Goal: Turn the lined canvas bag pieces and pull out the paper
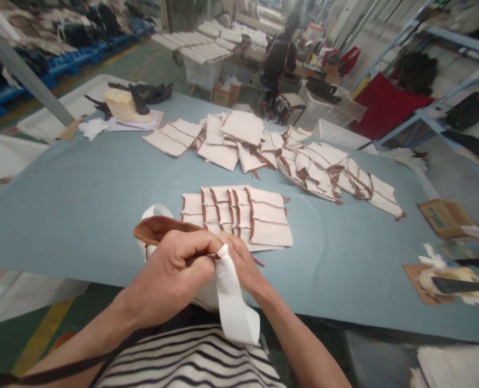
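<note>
My left hand (178, 275) is closed around the edge of a cream cloth piece with a brown inner face (158, 228). It looks like a small bag, but much of it is hidden beneath my hands. A white fabric strap (229, 296) hangs down from between my hands, against the striped shirt. Pressed close to my left fingertips, my right hand (241, 261) is closed at the strap's upper end; its fingertips are mostly hidden. Just beyond my hands lies an overlapping stack of cream cloth panels with brown edging (269, 215).
A heap of similar cream pieces (243, 129) spreads across the back of the blue-grey table (102, 178). Yellowish blocks with dark pieces sit at left (122, 105) and right (451, 283). A cardboard box (445, 215) is at the right edge. One person (279, 59) works beyond.
</note>
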`<action>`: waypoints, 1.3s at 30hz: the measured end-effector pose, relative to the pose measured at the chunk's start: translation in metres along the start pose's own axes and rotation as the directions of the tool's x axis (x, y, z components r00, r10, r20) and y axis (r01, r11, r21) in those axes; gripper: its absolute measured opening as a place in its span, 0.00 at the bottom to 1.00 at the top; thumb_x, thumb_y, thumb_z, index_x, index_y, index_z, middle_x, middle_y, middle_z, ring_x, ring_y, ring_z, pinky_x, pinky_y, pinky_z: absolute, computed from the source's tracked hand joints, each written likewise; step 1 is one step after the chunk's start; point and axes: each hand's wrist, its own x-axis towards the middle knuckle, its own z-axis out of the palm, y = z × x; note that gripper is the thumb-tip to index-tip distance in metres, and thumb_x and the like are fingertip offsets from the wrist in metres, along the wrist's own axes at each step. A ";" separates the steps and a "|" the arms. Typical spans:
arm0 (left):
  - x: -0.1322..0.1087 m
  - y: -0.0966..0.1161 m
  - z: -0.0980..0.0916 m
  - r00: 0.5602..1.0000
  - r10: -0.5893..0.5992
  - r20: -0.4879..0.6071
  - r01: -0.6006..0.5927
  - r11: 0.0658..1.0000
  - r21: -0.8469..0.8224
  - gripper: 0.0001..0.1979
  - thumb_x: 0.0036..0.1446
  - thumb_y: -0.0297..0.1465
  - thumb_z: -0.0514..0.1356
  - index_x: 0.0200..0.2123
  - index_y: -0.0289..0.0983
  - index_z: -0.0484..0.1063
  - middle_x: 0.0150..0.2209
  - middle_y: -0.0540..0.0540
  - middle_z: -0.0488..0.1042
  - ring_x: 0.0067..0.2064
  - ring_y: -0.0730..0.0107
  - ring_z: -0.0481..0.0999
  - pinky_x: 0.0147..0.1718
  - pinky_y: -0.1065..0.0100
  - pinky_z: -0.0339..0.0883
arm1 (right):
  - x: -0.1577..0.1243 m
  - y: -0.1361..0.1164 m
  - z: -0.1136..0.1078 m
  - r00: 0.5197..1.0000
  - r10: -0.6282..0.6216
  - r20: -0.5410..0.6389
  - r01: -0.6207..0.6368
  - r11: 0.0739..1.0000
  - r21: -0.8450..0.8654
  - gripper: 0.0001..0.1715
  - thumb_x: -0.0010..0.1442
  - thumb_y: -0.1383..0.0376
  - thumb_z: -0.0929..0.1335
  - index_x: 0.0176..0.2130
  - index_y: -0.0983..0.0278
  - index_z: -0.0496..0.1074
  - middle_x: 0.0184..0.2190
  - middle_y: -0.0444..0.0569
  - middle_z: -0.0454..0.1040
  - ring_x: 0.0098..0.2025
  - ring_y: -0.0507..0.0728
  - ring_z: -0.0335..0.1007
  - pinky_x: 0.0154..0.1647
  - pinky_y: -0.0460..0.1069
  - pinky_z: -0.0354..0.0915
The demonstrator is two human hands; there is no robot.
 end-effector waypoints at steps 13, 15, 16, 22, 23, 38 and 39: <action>0.008 0.019 -0.031 0.955 -0.019 0.296 -0.005 0.997 0.080 0.12 0.55 0.29 0.56 0.27 0.38 0.80 0.24 0.51 0.77 0.26 0.70 0.73 0.24 0.74 0.64 | -0.013 -0.098 -0.051 0.821 -0.540 0.185 0.570 0.792 -0.216 0.24 0.60 0.49 0.75 0.51 0.58 0.76 0.45 0.51 0.82 0.48 0.63 0.76 0.57 0.59 0.67; 0.005 0.020 -0.032 0.957 0.011 0.289 -0.046 0.992 0.114 0.13 0.55 0.28 0.56 0.28 0.39 0.81 0.24 0.52 0.78 0.25 0.71 0.72 0.24 0.73 0.63 | -0.007 -0.099 -0.050 0.789 -0.557 0.261 0.614 0.737 -0.283 0.16 0.59 0.51 0.75 0.41 0.58 0.76 0.33 0.46 0.78 0.38 0.60 0.72 0.52 0.58 0.66; 0.003 0.020 -0.032 0.960 0.033 0.277 -0.070 0.990 0.125 0.13 0.55 0.27 0.55 0.29 0.39 0.82 0.24 0.52 0.79 0.25 0.71 0.73 0.24 0.73 0.63 | -0.005 -0.098 -0.049 0.782 -0.553 0.287 0.623 0.713 -0.322 0.12 0.58 0.53 0.74 0.35 0.58 0.74 0.28 0.44 0.74 0.34 0.58 0.68 0.49 0.57 0.64; -0.013 0.017 -0.025 0.982 0.079 0.170 -0.117 0.968 0.223 0.12 0.56 0.24 0.54 0.27 0.39 0.76 0.22 0.56 0.74 0.22 0.76 0.70 0.22 0.75 0.59 | -0.011 -0.096 -0.047 0.830 -0.435 0.351 0.546 0.762 -0.348 0.18 0.62 0.57 0.71 0.27 0.59 0.62 0.23 0.38 0.63 0.26 0.52 0.57 0.33 0.50 0.52; -0.015 0.017 -0.024 0.986 0.089 0.142 -0.123 0.961 0.250 0.11 0.56 0.24 0.54 0.27 0.39 0.75 0.22 0.57 0.72 0.22 0.77 0.68 0.22 0.75 0.58 | -0.013 -0.097 -0.047 0.847 -0.392 0.359 0.510 0.791 -0.339 0.17 0.62 0.57 0.71 0.28 0.59 0.63 0.23 0.38 0.63 0.26 0.51 0.56 0.32 0.49 0.50; -0.016 -0.006 -0.009 0.945 0.326 -0.008 -0.304 0.889 0.342 0.13 0.59 0.20 0.53 0.39 0.39 0.76 0.27 0.54 0.79 0.22 0.75 0.74 0.22 0.74 0.63 | -0.020 -0.086 -0.035 0.967 -0.160 0.197 0.195 0.965 -0.173 0.05 0.56 0.64 0.66 0.28 0.60 0.65 0.24 0.38 0.62 0.27 0.51 0.57 0.30 0.47 0.52; -0.016 -0.009 -0.008 0.928 0.373 -0.019 -0.343 0.872 0.350 0.14 0.60 0.19 0.53 0.41 0.39 0.75 0.27 0.54 0.80 0.22 0.75 0.74 0.22 0.74 0.64 | -0.020 -0.083 -0.033 0.975 -0.148 0.168 0.171 0.976 -0.134 0.05 0.55 0.63 0.66 0.28 0.60 0.66 0.23 0.38 0.63 0.27 0.51 0.57 0.29 0.47 0.52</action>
